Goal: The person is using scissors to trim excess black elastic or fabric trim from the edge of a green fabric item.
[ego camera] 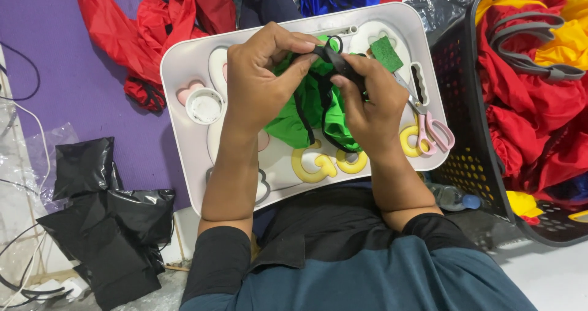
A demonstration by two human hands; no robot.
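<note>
Green fabric [306,112] (black cord [334,63]), white tray [184,66], pink scissors [432,127].

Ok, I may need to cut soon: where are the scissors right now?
In the head view, the pink-handled scissors lie on the right side of the white tray, just right of the right hand, below the green sponge.

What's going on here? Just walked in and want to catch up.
A person sits with a white lap tray and holds a green fabric piece over it. The left hand and right hand both pinch its black strap. Pink scissors lie on the tray's right side.
</note>
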